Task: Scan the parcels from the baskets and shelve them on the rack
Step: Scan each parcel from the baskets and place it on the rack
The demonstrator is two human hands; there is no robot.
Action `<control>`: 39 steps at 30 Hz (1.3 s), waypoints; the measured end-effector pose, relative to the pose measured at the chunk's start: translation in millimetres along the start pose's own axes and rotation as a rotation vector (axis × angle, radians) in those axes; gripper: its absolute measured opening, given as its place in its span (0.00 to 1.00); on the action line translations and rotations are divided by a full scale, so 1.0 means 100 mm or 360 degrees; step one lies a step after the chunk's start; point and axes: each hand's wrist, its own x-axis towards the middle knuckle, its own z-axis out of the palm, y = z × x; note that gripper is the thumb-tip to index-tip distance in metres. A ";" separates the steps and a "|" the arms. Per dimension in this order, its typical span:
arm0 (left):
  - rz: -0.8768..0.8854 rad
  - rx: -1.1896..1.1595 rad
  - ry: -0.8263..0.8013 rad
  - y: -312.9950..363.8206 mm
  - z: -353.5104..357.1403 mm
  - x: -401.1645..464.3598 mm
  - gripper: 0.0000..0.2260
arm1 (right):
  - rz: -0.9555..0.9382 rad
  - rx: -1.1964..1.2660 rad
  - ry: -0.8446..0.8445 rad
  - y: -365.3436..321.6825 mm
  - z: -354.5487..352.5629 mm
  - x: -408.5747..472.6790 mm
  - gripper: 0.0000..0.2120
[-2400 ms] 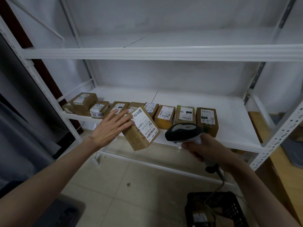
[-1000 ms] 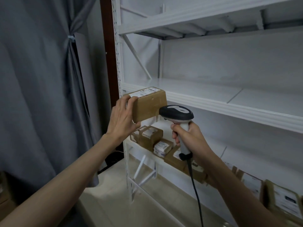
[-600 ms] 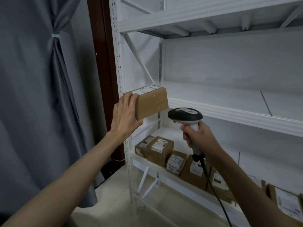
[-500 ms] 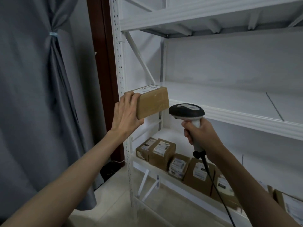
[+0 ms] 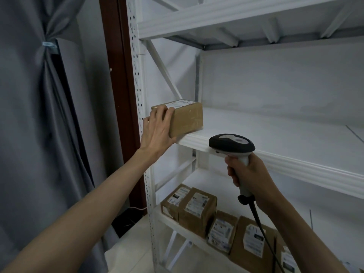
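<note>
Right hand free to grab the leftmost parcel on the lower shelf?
Probably not as is: the right hand grips the scanner, so its fingers are occupied. The path down to that parcel looks open otherwise.

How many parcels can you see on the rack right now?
6: one parcel at the middle shelf's left end under the left hand, and five along the lower shelf. More may lie beyond the frame's right edge.

middle shelf (image 5: pixel 275 134) bare right of parcel (image 5: pixel 187 119); brace (image 5: pixel 163 66) crosses left
</note>
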 end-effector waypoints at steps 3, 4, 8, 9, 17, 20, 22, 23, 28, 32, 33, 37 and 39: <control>0.0008 0.0041 -0.0065 0.00 0.16 0.18 0.38 | -0.0057 0.0019 0.0005 0.02 -0.06 0.14 0.06; 0.0018 0.0050 -0.0086 0.01 0.21 0.22 0.38 | -0.0069 0.0016 0.0004 0.02 -0.08 0.17 0.06; 0.0086 0.0044 -0.0145 0.07 0.31 0.30 0.42 | -0.0043 0.0012 0.0051 0.07 -0.10 0.25 0.07; 0.0105 0.0029 -0.0157 0.09 0.32 0.31 0.43 | -0.0028 0.0018 0.0068 0.08 -0.11 0.25 0.07; 0.0089 -0.0486 -0.0397 0.10 0.34 0.25 0.56 | 0.0012 0.0028 0.0142 0.06 -0.17 0.11 0.10; 0.0078 -0.0519 -0.0401 0.11 0.28 0.17 0.56 | -0.0004 0.0032 0.0184 0.01 -0.22 -0.07 0.11; 0.0073 -0.0561 -0.0336 0.20 0.20 0.06 0.50 | -0.0013 0.0030 0.0220 -0.05 -0.25 -0.20 0.11; 0.0079 -0.0600 -0.0287 0.26 0.15 0.00 0.46 | -0.0009 0.0027 0.0246 -0.08 -0.27 -0.27 0.11; 0.0258 -0.0728 -0.0158 0.65 -0.10 -0.37 0.24 | 0.0055 -0.0067 0.0387 -0.20 -0.40 -0.74 0.07; 0.0433 -0.0899 -0.0253 1.12 -0.18 -0.71 0.18 | 0.0253 -0.0221 0.0524 -0.14 -0.60 -1.32 0.04; 0.0479 -0.0960 -0.0279 1.27 -0.18 -0.81 0.16 | 0.0312 -0.0256 0.0561 -0.10 -0.67 -1.50 0.03; 0.0674 -0.1218 -0.0435 1.97 -0.15 -1.27 0.11 | 0.0526 -0.0356 0.0748 0.05 -1.01 -2.29 0.04; 0.0796 -0.1306 -0.0538 2.35 -0.15 -1.54 0.09 | 0.0628 -0.0388 0.0818 0.09 -1.19 -2.69 0.04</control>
